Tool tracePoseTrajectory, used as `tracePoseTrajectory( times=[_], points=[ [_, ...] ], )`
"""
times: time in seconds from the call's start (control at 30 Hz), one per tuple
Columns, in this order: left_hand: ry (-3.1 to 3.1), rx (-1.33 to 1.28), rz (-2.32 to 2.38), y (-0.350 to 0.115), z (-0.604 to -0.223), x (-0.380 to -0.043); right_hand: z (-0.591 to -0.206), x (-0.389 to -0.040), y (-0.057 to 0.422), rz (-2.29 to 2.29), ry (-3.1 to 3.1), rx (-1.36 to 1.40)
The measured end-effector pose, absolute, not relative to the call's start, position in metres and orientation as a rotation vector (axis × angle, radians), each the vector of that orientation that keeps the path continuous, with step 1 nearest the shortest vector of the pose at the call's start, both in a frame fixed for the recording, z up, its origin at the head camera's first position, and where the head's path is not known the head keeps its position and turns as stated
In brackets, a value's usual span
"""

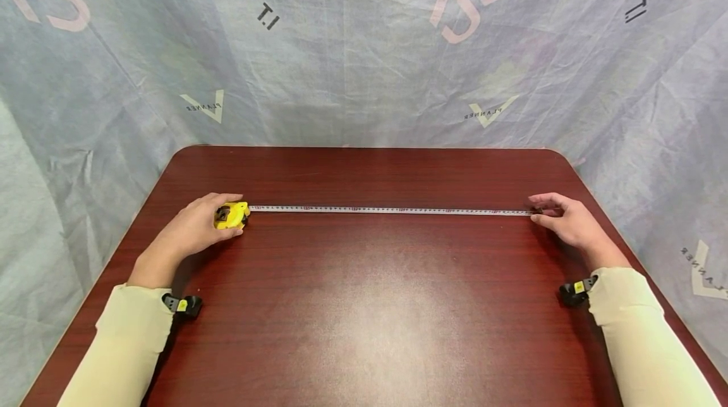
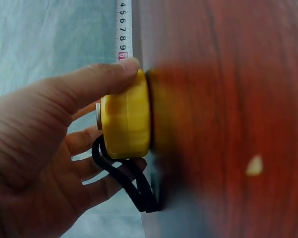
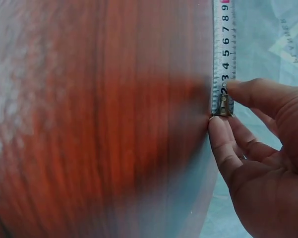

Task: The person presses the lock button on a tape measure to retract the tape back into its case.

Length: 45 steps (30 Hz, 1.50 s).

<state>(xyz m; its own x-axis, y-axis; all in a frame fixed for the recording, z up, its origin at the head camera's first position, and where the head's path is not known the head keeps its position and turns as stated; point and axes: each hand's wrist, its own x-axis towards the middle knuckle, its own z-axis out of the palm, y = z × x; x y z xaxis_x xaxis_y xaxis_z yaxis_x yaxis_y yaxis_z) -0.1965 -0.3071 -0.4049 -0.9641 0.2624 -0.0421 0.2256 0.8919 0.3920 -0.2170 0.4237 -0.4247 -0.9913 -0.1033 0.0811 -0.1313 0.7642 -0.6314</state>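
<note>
Head view, left hand (image 1: 196, 222): your thumb and fingers grip the yellow case (image 1: 236, 213).
Right hand (image 1: 570, 222): your fingertips pinch the tape (image 1: 392, 210) at its end hook (image 3: 223, 105).
Tape: stretched straight across the table (image 1: 273, 293), from your left hand to your right.
Table: dark red, beneath both your hands, shining brightest between your sleeves (image 1: 127, 334).
Cloth (image 1: 352, 66): grey, creased, printed with letters, hanging beyond your hands and to either side.
</note>
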Motion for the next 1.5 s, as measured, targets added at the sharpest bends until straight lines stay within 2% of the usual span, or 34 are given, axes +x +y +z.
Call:
tracePoseTrajectory(
  times=[0.73,1.5],
  points=[
    [3.012,0.407,0.574,-0.307,-0.406,-0.196,-0.425,-0.219,0.423,0.919,-2.921,0.109],
    [3.091,0.403,0.655,-0.316,-0.395,-0.195,-0.41,-0.22,0.422,0.889,-2.778,0.23]
  ],
)
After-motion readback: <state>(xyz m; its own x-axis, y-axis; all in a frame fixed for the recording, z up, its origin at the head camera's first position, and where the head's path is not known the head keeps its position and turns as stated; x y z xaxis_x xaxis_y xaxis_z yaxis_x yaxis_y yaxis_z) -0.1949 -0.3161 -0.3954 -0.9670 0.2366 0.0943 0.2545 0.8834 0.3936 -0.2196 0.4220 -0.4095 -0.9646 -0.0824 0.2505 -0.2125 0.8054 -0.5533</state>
